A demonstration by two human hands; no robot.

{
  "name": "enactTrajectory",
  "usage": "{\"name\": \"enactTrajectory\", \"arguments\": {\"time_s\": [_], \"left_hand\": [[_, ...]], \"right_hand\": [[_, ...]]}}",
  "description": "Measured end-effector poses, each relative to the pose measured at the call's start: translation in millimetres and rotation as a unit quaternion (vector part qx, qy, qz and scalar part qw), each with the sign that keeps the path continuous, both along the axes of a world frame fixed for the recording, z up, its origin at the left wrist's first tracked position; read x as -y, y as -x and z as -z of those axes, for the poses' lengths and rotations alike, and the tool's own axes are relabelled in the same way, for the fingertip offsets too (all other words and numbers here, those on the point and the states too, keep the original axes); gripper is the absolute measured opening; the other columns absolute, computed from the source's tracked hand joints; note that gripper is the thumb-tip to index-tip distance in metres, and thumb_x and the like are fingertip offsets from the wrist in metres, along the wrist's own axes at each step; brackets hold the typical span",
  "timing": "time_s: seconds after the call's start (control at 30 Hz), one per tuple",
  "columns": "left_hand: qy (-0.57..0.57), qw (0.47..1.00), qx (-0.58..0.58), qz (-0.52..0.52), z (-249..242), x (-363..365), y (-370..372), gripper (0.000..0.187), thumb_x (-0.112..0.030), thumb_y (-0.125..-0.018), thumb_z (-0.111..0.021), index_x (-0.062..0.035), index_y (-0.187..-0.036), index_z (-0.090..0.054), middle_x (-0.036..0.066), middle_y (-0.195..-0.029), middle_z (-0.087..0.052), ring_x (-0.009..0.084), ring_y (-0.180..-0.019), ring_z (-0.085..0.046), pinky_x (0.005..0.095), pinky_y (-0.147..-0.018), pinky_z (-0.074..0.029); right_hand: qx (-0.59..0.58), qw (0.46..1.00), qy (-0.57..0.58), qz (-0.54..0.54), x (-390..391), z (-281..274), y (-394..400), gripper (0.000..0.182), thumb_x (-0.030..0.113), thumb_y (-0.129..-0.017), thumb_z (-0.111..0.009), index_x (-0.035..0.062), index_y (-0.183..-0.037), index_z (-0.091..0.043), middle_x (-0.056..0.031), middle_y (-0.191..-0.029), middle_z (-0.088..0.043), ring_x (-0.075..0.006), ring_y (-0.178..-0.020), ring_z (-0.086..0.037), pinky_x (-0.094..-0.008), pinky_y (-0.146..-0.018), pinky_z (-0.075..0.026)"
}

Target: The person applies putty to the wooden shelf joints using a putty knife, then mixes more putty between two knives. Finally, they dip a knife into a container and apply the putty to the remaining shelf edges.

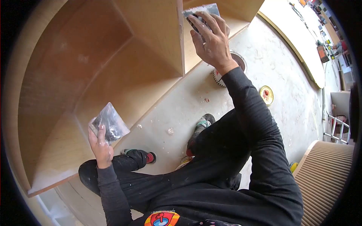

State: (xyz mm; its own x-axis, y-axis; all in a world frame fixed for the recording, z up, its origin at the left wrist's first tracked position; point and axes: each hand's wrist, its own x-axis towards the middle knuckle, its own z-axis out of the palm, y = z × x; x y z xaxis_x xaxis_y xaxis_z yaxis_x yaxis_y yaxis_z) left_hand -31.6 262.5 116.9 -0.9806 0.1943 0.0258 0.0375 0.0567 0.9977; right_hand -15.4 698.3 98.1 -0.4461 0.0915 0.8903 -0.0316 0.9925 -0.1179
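Observation:
My left hand [101, 147] is closed round the handle of a wide putty knife [117, 122], its blade smeared with whitish filler and a thicker dab near the thumb. It is held up in front of the lower part of a wooden cabinet [132, 75]. Higher up, my right hand [215, 49] grips a second flat spreader [209, 8], fingers spread over its blade. That blade is close to the front edge of the cabinet's divider [181, 41]; whether it touches cannot be seen. Pale dust and filler coat the fingers of both hands.
Behind my right wrist an open bucket [240, 62] stands on the pale floor. A yellow-rimmed lid [266, 95] with reddish residue lies near it. Filler crumbs [170, 131] dot the floor by my feet. A ribbed wooden panel [324, 177] is at right, a long white board [290, 34] above.

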Motion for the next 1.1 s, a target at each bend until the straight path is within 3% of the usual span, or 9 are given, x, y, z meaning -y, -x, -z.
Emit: {"name": "enactTrajectory", "arguments": {"time_s": [0.2,0.27,0.57,0.63,0.7,0.77,0.8,0.97,1.1], "left_hand": [[0.015,1.0,0.014,-0.014,0.7,1.8,-0.7,0.032,-0.009,-0.098,-0.053,0.0011,-0.128,-0.05,0.008,-0.121,-0.056,0.0162,-0.11,-0.053,0.0301,-0.1,-0.04],[0.002,1.0,0.014,-0.01,4.0,3.3,0.9,0.032,-0.008,-0.098,-0.053,0.0013,-0.128,-0.049,0.008,-0.121,-0.056,0.0162,-0.111,-0.053,0.0302,-0.1,-0.04],[-0.016,1.0,0.014,0.005,5.9,7.3,1.8,0.031,-0.006,-0.098,-0.053,0.0012,-0.128,-0.049,0.008,-0.12,-0.056,0.0158,-0.112,-0.053,0.0306,-0.101,-0.04],[-0.019,1.0,0.012,0.008,5.0,6.4,1.7,0.031,-0.006,-0.098,-0.053,0.001,-0.128,-0.049,0.008,-0.12,-0.056,0.0158,-0.112,-0.053,0.0305,-0.101,-0.04],[-0.035,0.999,0.009,0.008,7.8,7.4,2.5,0.031,-0.006,-0.098,-0.054,0.0006,-0.128,-0.05,0.007,-0.12,-0.057,0.0157,-0.111,-0.053,0.0304,-0.101,-0.04],[-0.031,0.999,0.009,0.012,7.0,7.8,2.8,0.03,-0.006,-0.098,-0.054,0.0004,-0.127,-0.05,0.007,-0.12,-0.057,0.0156,-0.111,-0.053,0.0304,-0.101,-0.04],[-0.026,1.0,0.009,0.015,6.3,8.0,2.8,0.03,-0.006,-0.098,-0.054,0.0002,-0.127,-0.05,0.007,-0.12,-0.057,0.0155,-0.111,-0.053,0.0303,-0.101,-0.039],[-0.014,1.0,-0.001,0.011,7.6,9.0,3.4,0.03,-0.006,-0.098,-0.054,0.0003,-0.127,-0.05,0.007,-0.119,-0.057,0.0151,-0.111,-0.053,0.0302,-0.101,-0.039],[-0.031,0.999,0.004,0.01,9.0,9.1,3.4,0.029,-0.004,-0.098,-0.053,0.0007,-0.126,-0.05,0.007,-0.118,-0.057,0.0151,-0.111,-0.053,0.0303,-0.101,-0.039]], "right_hand": [[0.017,0.999,-0.027,-0.006,4.8,5.0,1.8,0.043,0.019,-0.082,-0.071,0.0202,-0.124,-0.066,0.0001,-0.127,-0.058,-0.0251,-0.121,-0.046,-0.0432,-0.098,-0.033],[0.084,0.996,-0.016,-0.014,10.6,15.3,-4.2,0.046,0.012,-0.083,-0.069,0.0173,-0.128,-0.063,-0.0045,-0.133,-0.057,-0.0302,-0.122,-0.047,-0.0446,-0.102,-0.036],[0.163,0.986,-0.007,-0.028,11.9,51.0,-14.3,0.043,0.013,-0.085,-0.067,0.016,-0.128,-0.062,-0.0042,-0.131,-0.057,-0.0322,-0.122,-0.047,-0.05,-0.098,-0.04],[0.236,0.971,-0.018,-0.038,7.5,54.6,-19.3,0.043,0.014,-0.086,-0.066,0.0169,-0.129,-0.062,-0.0032,-0.131,-0.057,-0.0328,-0.122,-0.047,-0.0503,-0.099,-0.039],[0.228,0.971,0.006,-0.066,6.3,49.0,-20.5,0.043,0.013,-0.086,-0.066,0.0136,-0.128,-0.06,-0.0081,-0.131,-0.054,-0.0346,-0.121,-0.047,-0.0492,-0.1,-0.04],[0.096,0.975,0.146,-0.135,8.4,41.5,-13.1,0.042,0.01,-0.085,-0.066,0.0081,-0.126,-0.056,-0.0147,-0.128,-0.051,-0.036,-0.121,-0.046,-0.0492,-0.098,-0.042],[0.066,0.977,0.141,-0.148,12.0,32.0,-11.4,0.045,0.007,-0.084,-0.067,0.0043,-0.126,-0.05,-0.0216,-0.127,-0.046,-0.0402,-0.12,-0.045,-0.0466,-0.099,-0.042],[-0.002,0.968,0.145,-0.204,16.1,34.3,11.7,0.051,0.006,-0.083,-0.068,0.0046,-0.129,-0.045,-0.0249,-0.13,-0.04,-0.0439,-0.118,-0.043,-0.0477,-0.099,-0.043],[0.077,0.975,0.153,-0.143,16.4,62.6,8.8,0.045,0.01,-0.086,-0.066,0.0064,-0.127,-0.049,-0.0233,-0.13,-0.041,-0.0444,-0.12,-0.042,-0.0503,-0.1,-0.042]]}}
